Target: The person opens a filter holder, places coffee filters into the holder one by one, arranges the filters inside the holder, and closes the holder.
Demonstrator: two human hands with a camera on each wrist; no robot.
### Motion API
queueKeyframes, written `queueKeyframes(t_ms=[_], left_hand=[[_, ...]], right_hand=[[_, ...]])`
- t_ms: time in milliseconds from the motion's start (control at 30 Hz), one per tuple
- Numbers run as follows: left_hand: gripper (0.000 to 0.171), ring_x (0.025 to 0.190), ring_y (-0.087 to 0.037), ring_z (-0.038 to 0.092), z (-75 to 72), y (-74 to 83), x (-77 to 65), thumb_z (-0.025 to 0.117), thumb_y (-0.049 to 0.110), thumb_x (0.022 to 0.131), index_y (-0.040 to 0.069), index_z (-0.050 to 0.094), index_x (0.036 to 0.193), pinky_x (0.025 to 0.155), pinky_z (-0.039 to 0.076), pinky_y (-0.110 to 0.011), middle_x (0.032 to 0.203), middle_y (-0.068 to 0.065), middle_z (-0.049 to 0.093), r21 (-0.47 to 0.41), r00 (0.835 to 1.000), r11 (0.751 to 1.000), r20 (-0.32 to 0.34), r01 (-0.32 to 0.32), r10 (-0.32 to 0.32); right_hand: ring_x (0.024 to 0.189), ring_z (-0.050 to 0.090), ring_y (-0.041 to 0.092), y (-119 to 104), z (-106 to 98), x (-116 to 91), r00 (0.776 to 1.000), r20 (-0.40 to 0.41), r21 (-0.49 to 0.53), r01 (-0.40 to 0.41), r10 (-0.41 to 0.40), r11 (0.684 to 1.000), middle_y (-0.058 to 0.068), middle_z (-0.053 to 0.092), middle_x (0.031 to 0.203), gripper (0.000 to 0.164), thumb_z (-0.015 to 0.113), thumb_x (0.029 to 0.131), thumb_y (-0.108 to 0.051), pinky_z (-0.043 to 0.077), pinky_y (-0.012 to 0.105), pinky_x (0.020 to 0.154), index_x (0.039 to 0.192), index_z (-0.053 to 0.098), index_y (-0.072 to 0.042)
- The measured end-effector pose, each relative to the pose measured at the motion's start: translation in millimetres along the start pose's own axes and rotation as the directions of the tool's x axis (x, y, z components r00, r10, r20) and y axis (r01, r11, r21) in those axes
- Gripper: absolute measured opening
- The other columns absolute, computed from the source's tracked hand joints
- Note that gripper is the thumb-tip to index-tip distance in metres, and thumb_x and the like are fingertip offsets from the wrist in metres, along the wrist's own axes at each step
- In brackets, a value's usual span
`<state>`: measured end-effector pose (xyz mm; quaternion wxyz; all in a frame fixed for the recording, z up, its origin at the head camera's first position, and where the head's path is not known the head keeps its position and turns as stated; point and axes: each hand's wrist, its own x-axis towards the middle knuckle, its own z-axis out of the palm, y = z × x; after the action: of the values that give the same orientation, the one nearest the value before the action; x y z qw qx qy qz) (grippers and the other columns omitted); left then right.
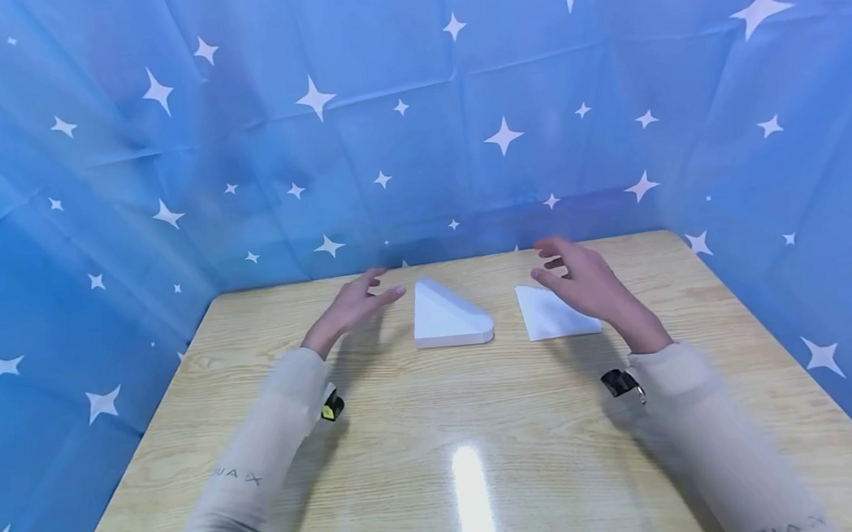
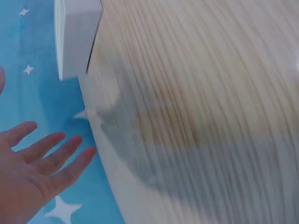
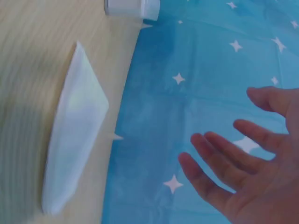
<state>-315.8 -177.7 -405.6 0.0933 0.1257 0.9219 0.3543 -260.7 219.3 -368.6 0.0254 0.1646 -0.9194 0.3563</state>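
A white, wedge-shaped box (image 1: 447, 317) with one rounded corner lies on the wooden table between the two hands. My left hand (image 1: 353, 305) hovers just left of it, fingers relaxed and holding nothing. To the right of the box is a flat white piece (image 1: 553, 315), like folded paper or cloth; its exact kind is unclear. Above that piece hangs my right hand (image 1: 581, 281), loosely spread and partly covering it in the head view. The left wrist view shows one end of the box (image 2: 79, 39) apart from the fingers. In the right wrist view the flat piece (image 3: 74, 135) lies apart from the hand.
The wooden table (image 1: 420, 413) has its far edge close behind the white things. A blue curtain (image 1: 405, 169) with white stars hangs behind the table and along both sides. Each wrist carries a small dark device, one at the left (image 1: 333, 404) and one at the right (image 1: 619, 383).
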Motion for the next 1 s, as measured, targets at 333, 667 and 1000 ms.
queueKeyframes(t_ms=[333, 667, 1000], left_hand=[[0.083, 0.145, -0.034, 0.046, 33.5, 18.5, 25.1, 0.067, 0.057, 0.095, 0.015, 0.036, 0.159, 0.118, 0.042, -0.055, 0.157, -0.016, 0.047, -0.176, 0.994, 0.981, 0.081, 0.083, -0.069], [0.092, 0.157, -0.034, 0.029, 55.6, 33.5, 50.5, 0.072, 0.053, 0.092, 0.016, 0.027, 0.164, 0.126, 0.030, -0.057, 0.170, -0.011, 0.029, -0.204, 0.993, 0.973, 0.058, 0.112, -0.103], [0.088, 0.156, -0.034, 0.031, 61.7, 30.8, 61.4, 0.076, 0.042, 0.093, 0.017, 0.030, 0.163, 0.127, 0.028, -0.055, 0.168, -0.011, 0.033, -0.175, 0.989, 0.976, 0.097, 0.128, -0.112]], right_hand=[[0.130, 0.060, 0.042, 9.0, 18.6, -3.2, 0.997, 0.072, 0.079, -0.039, 0.033, 0.996, 0.023, 0.055, 0.147, 0.051, 0.056, 0.108, -0.030, 0.051, 0.059, 0.105, 0.153, 0.044, -0.009], [0.126, 0.062, 0.041, 8.1, 28.3, -5.4, 0.991, 0.130, 0.088, -0.026, 0.014, 0.996, 0.024, 0.062, 0.139, 0.051, 0.056, 0.108, -0.027, 0.051, 0.058, 0.106, 0.154, 0.043, -0.009], [0.126, 0.062, 0.040, 8.6, 32.5, -4.5, 0.987, 0.160, 0.100, -0.025, 0.009, 0.995, 0.023, 0.063, 0.137, 0.053, 0.056, 0.108, -0.027, 0.051, 0.058, 0.104, 0.156, 0.040, -0.011]])
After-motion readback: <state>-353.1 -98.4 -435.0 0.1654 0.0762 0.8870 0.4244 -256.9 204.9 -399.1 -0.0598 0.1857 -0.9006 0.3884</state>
